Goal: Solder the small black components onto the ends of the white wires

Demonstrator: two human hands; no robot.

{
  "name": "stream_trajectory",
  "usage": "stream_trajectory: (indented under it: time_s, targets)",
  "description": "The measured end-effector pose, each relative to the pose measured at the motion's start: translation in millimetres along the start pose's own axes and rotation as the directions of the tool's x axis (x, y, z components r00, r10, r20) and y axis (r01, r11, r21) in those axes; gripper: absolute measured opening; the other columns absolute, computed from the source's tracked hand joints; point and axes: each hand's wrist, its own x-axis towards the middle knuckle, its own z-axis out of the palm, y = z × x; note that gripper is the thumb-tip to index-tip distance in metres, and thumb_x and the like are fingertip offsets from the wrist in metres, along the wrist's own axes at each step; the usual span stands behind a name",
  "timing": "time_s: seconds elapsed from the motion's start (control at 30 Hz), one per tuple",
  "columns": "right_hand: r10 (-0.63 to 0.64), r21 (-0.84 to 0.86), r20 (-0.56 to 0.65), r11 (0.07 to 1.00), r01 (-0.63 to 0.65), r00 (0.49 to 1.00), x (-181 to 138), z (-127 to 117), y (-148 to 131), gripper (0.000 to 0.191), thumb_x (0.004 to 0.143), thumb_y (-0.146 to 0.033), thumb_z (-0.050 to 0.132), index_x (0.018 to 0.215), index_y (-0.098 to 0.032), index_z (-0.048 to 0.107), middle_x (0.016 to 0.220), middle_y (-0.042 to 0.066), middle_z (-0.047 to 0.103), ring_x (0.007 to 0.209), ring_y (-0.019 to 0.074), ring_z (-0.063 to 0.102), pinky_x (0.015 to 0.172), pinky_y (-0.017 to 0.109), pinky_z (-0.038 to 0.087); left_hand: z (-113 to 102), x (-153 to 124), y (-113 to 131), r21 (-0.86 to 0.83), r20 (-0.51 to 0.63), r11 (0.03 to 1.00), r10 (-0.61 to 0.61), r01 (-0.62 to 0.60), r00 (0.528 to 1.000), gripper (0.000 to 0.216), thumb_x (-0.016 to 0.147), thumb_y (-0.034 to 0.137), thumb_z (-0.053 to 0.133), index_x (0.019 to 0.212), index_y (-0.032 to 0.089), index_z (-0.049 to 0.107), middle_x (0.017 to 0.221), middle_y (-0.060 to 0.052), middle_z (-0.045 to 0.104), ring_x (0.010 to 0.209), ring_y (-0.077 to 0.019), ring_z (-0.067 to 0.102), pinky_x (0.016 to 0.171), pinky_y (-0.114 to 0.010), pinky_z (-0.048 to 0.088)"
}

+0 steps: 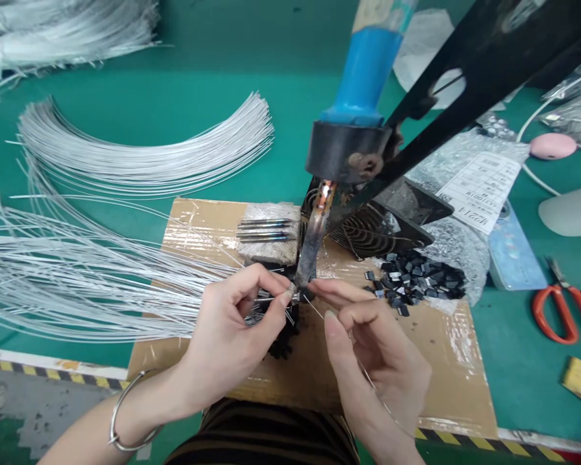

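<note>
Below the tip of a soldering iron [312,248], my left hand [232,336] pinches the end of a white wire between thumb and forefinger. A small silver piece shows at those fingertips, too small to make out fully. My right hand [380,355] is closed on a thin strand of solder wire [314,309], whose free end points at the iron tip; its tail runs down across the palm. Loose white wires [101,278] fan out leftward from behind my left hand. Small black parts [285,339] lie beneath the fingers, partly hidden.
A black stand arm [436,97] holds the iron over a cardboard sheet [445,361]. Behind are a block with metal rods [268,231] and a black fan [382,226]. Black connectors [416,281] lie right, near red-handled scissors [556,313]. A wire bundle [145,158] curves at left.
</note>
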Motion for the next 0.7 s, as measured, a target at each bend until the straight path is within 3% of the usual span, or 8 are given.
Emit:
stream_trajectory:
  time_s: [0.13, 0.47, 0.7]
  targets:
    - [0.065, 0.053, -0.036, 0.997, -0.063, 0.997, 0.5, 4.4, -5.5, 0.019, 0.100, -0.015, 0.068, 0.085, -0.024, 0.061, 0.123, 0.007, 0.082, 0.118, 0.0224, 0.077, 0.100, 0.035, 0.060, -0.9, 1.1, 0.6, -0.007, 0.001, 1.000, 0.015, -0.015, 1.000, 0.011, 0.085, 0.014, 0.070, 0.075, 0.019, 0.070, 0.080, 0.000, 0.078, 0.068, -0.0125, 0.064, 0.065, -0.023, 0.050]
    - [0.027, 0.030, -0.066, 0.999, -0.025, 0.997, 5.5, 8.8, -7.4, 0.022, 0.095, -0.012, 0.072, 0.080, -0.025, 0.062, 0.117, 0.004, 0.084, 0.110, 0.0197, 0.080, 0.096, 0.030, 0.059, -2.2, 1.5, 2.4, 0.014, -0.013, 0.999, 0.037, -0.037, 0.999, 0.012, 0.086, 0.013, 0.070, 0.076, 0.019, 0.071, 0.083, -0.001, 0.081, 0.070, -0.0143, 0.068, 0.062, -0.024, 0.049]
    - [0.051, 0.079, -0.081, 0.996, -0.044, 0.995, 6.6, 9.9, -12.0, 0.023, 0.095, -0.009, 0.071, 0.079, -0.025, 0.063, 0.117, -0.001, 0.084, 0.102, 0.0130, 0.081, 0.091, 0.021, 0.060, -3.8, 2.4, 3.8, 0.018, -0.003, 0.998, 0.061, -0.061, 0.998, 0.013, 0.088, 0.014, 0.069, 0.076, 0.020, 0.070, 0.082, -0.001, 0.081, 0.068, -0.0141, 0.067, 0.059, -0.025, 0.046]
